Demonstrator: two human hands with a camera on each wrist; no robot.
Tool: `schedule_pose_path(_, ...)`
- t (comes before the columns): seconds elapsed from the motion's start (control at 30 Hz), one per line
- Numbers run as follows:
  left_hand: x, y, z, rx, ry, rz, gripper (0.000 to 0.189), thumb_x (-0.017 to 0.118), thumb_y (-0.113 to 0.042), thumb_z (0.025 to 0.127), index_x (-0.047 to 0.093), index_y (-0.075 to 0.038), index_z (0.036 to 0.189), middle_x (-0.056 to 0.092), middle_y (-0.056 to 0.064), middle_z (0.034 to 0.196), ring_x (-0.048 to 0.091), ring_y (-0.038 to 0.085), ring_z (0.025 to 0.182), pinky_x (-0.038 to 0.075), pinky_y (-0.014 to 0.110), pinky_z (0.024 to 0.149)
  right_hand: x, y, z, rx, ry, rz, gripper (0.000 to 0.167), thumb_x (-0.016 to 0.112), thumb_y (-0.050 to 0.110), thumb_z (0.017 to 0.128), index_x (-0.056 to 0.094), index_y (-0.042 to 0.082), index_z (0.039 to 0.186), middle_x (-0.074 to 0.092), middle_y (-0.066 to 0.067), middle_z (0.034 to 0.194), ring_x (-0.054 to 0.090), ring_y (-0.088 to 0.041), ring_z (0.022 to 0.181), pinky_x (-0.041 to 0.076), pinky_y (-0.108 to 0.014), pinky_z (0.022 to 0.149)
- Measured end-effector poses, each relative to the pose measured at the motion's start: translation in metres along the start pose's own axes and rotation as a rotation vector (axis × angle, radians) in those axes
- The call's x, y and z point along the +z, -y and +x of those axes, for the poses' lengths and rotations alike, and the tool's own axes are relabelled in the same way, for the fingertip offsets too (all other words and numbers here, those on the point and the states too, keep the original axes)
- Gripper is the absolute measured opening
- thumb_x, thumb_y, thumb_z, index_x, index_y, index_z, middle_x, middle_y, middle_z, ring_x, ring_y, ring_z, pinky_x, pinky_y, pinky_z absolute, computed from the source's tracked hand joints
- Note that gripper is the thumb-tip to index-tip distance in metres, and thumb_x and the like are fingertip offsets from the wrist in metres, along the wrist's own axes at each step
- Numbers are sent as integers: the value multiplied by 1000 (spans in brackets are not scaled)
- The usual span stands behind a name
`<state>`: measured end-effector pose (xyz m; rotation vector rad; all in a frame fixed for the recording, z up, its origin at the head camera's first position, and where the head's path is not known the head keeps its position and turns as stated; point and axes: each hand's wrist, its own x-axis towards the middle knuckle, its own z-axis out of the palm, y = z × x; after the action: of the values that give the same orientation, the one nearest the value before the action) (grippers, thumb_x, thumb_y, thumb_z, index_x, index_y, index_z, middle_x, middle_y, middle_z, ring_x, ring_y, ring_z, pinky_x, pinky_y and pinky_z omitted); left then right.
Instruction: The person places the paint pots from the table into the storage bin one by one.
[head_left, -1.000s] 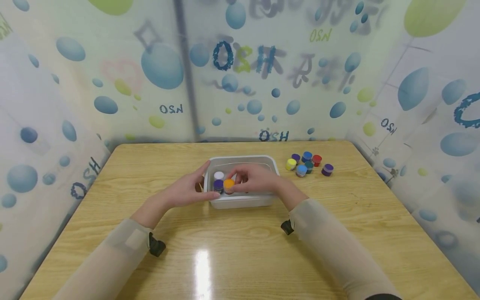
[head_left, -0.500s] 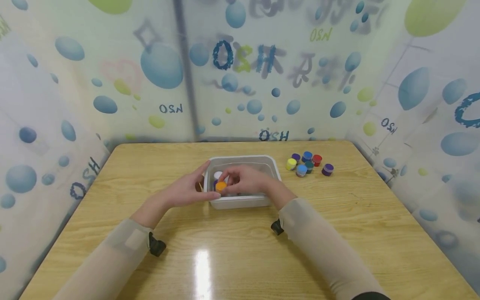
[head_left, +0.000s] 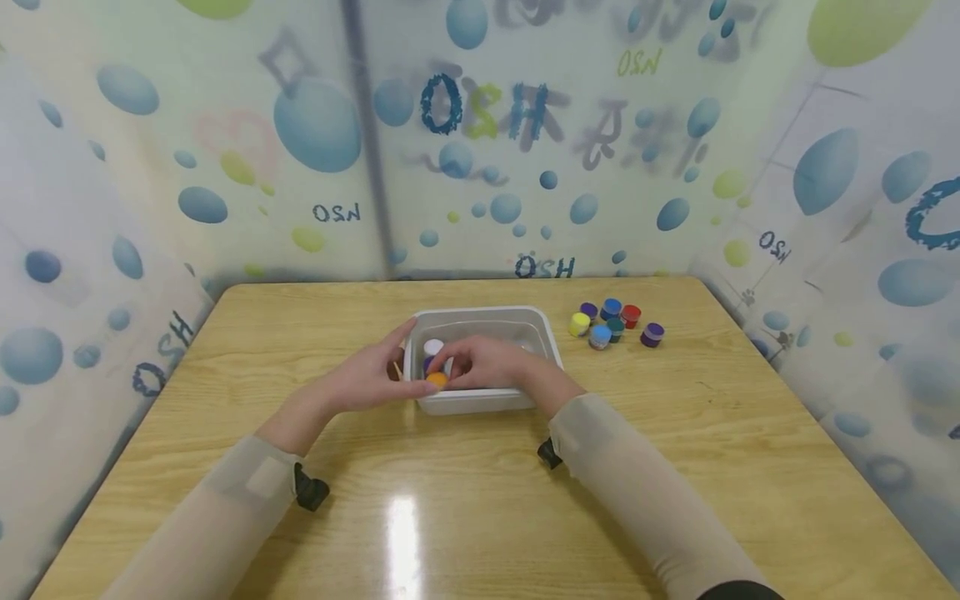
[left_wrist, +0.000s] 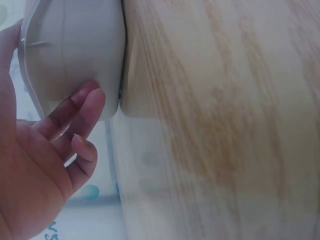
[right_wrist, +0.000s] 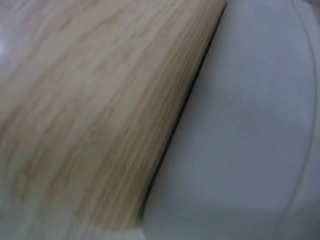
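A white plastic tray (head_left: 480, 404) stands on the table, seen from outside in both wrist views. My right hand (head_left: 491, 363) reaches into it and pinches a small paint jar with an orange lid (head_left: 437, 381) at the front left corner. Behind that jar are a white-lidded jar (head_left: 432, 347) and a purple-lidded jar (head_left: 428, 364), partly covered by my right fingers. At the tray's left end my left hand (head_left: 367, 377) holds the tray, thumb along the front rim. In the left wrist view, bent fingers (left_wrist: 92, 102) touch its outer wall. The right wrist view shows no hand.
Right of the tray, at the back of the wooden table (head_left: 480, 492), several paint jars stand grouped, among them a yellow jar (head_left: 579, 325), a light blue jar (head_left: 600, 337) and a red jar (head_left: 631, 316). A purple jar (head_left: 652, 335) stands apart to their right. Patterned walls surround the table.
My right hand has moved left and slightly nearer with the orange-lidded jar, into the tray's front left corner. My left hand has stayed at the tray. The head view has shifted slightly.
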<state>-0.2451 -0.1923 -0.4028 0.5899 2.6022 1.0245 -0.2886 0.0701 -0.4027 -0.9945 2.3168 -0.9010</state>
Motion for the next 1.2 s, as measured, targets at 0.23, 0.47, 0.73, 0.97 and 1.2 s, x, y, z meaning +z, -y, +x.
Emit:
schedule_pose_path(0.23,-1,0,-1,3,4,9,123,80,-65,94,4,-19,179,75,2,112,65,19,92,54,35,78,1,-3,3,-13,15,-13,29,75,19,105,77,22,134,78,4,107,70,-10,95,56,-27,87)
schedule_pose_path(0.47,0,2,0,3,0,5,123,80,-64,93,4,-19,179,76,1,110,66,19,90,55,35,77,1,-3,4,-8,17,0,28,74,19,106,77,22,134,78,5,108,70,-11,96,56,-27,86)
schedule_pose_path(0.73,-1,0,0,10,4,-18,124,81,-62,94,4,-16,179,76,1,106,67,18,91,54,37,79,-1,0,1,-11,-1,9,29,75,20,105,77,21,134,78,5,103,69,-10,95,55,-27,85)
schedule_pose_path(0.97,1,3,1,21,9,-45,124,82,-61,94,2,-17,179,78,0,103,69,19,89,55,37,80,-7,7,-8,19,-43,95,37,76,29,105,72,18,140,79,-8,105,70,-18,83,59,-34,78)
schedule_pose_path(1.2,1,3,3,20,3,-38,124,83,-61,93,3,-20,179,78,1,105,68,20,90,55,38,81,-29,12,-29,-8,-126,133,41,73,28,107,69,11,145,77,-22,111,71,-35,85,60,-62,87)
